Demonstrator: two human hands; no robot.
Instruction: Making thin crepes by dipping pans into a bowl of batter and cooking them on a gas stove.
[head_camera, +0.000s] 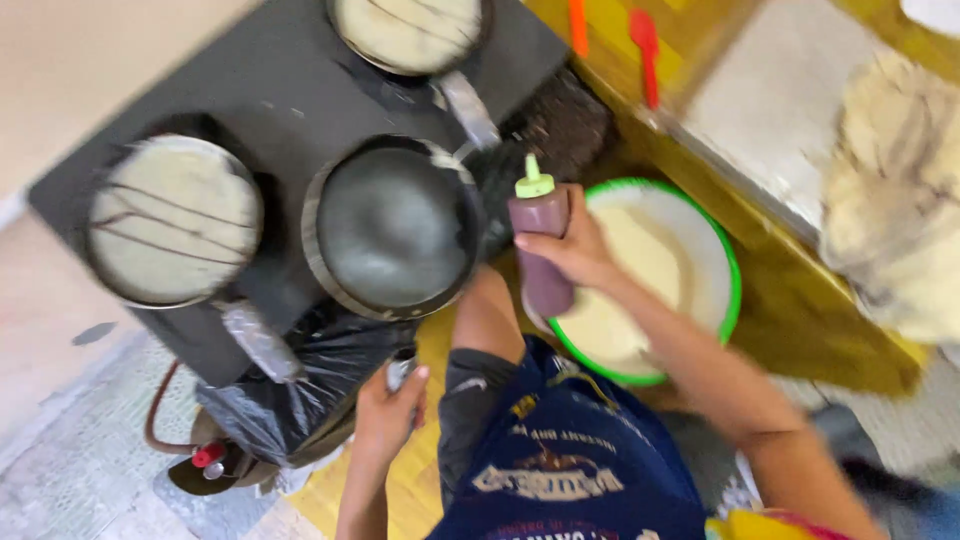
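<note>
View: head camera, looking straight down at a person's two hands over a black stove top (290, 90); the picture is motion-blurred.
Right hand: the right hand (575, 250) is wrapped around a dark reddish-brown squeeze bottle (542, 255) with a light green nozzle cap, fingers pressed against its side; the grip is pinching the bottle, which stands upright.
Bottle position: just right of the middle pan, at the left edge of the bowl.
Left hand: the left hand (388, 410) is low in the frame, fingers curled round a foil-wrapped pan handle (402, 370); the grip is pinching that handle.
Middle pan: a round dark frying pan (392, 228) with a bare grey inside, sitting near the stove's front edge.
Other pans: a pan of pale batter with dark lines (175, 220) to the left, and another batter pan (408, 32) at the top.
Bowl: a green-rimmed bowl (735, 290) holding pale batter, right of the stove.
Worktop: a yellow worktop (800, 300) carries the bowl, with two orange-red utensils (646, 50) near the top.
Below the stove: a black plastic bag (300, 400).
Clothing: a dark blue apron (570, 450).
</note>
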